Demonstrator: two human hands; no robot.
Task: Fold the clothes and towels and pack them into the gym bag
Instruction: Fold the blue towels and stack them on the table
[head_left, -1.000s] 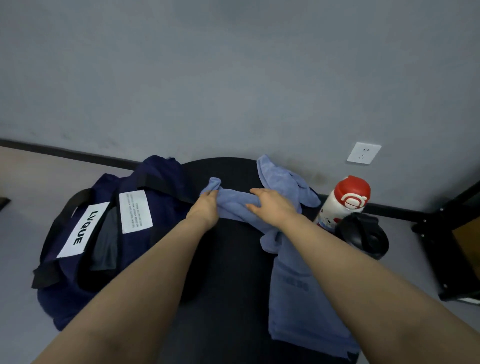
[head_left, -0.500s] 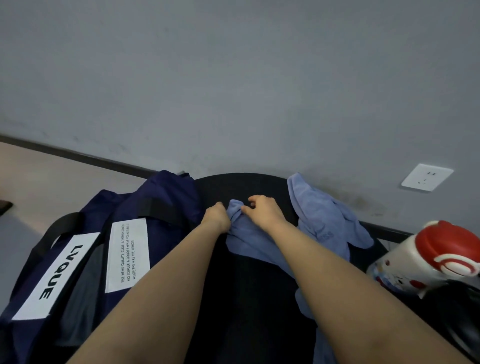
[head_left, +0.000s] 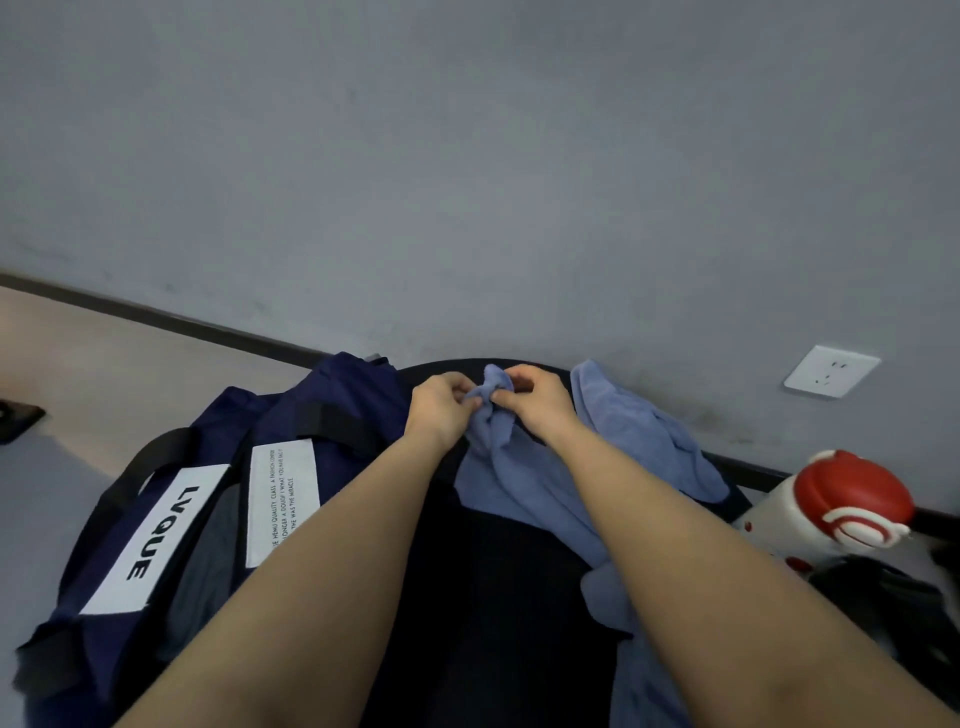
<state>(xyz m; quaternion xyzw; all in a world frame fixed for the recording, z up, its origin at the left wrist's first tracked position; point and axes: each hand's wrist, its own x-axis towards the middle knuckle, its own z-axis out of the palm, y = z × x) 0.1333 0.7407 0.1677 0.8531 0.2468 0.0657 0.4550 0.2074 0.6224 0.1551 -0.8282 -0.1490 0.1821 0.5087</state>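
On the round black table (head_left: 493, 597), left hand (head_left: 441, 402) and right hand (head_left: 537, 400) pinch bunched soft blue cloth (head_left: 519, 478)

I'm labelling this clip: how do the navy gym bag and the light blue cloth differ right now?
The navy gym bag lies untouched on the left, while the light blue cloth is pinched at its far end by the left hand and the right hand. The bag carries white printed labels and black straps; the cloth looks plain. The bag is dark, the cloth pale. Both are soft fabric.
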